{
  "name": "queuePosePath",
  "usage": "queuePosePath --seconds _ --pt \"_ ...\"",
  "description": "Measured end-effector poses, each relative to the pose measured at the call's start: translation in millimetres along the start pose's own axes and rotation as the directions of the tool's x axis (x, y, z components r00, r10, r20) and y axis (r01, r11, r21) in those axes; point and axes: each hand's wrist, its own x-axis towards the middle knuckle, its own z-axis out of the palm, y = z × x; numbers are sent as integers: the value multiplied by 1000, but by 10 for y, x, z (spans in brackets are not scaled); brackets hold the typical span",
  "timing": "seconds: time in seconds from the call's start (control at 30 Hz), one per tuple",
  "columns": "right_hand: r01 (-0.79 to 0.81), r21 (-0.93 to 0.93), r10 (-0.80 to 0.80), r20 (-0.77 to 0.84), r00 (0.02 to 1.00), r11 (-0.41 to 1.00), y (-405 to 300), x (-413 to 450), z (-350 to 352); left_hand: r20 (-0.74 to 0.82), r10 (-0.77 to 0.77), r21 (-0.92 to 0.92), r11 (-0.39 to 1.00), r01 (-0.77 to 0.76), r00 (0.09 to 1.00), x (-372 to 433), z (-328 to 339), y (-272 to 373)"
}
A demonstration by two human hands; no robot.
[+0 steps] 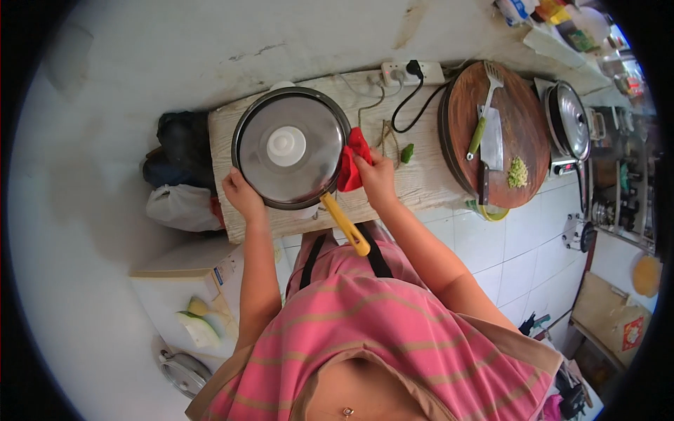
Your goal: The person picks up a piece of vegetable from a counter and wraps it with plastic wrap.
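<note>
A dark round pan (236,181) with a yellow handle (346,225) is in front of me at the left end of the wooden table. Covering it is a shiny metal lid (316,176) with a white knob (287,146). My left hand (245,196) grips the pan's lower left rim; its fingers are partly hidden at the edge. In my right hand (378,179) is a folded red cloth (352,163), pressed against the right side of the rim. The handle points down toward my body.
Right of the pan lie a green vegetable piece (407,153) and a cord (388,138). A round chopping board (518,121) holds a cleaver (492,142), a slotted turner (487,108) and chopped greens (517,172). Beyond stands a lidded pan (570,121). A power strip (434,73) borders the wall.
</note>
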Motion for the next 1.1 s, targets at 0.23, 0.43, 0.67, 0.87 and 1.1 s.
queuePosePath --seconds 0.23,0.43,0.67,0.87,1.1 --pt "-122 181 73 254 964 976 -87 682 72 -254 -18 29 999 26 967 -544 121 25" --pt "-193 327 78 333 940 925 180 503 -28 -316 -28 35 999 42 948 -653 151 71" --pt "48 290 -123 245 962 956 333 -165 -39 -363 -38 18 999 47 931 -634 127 41" --pt "10 124 -53 352 934 992 579 -519 -283 -303 -79 21 996 89 950 -645 82 74" --pt "197 136 -200 2 980 971 243 -437 -174 53 -293 -22 956 294 955 -577 -219 141"
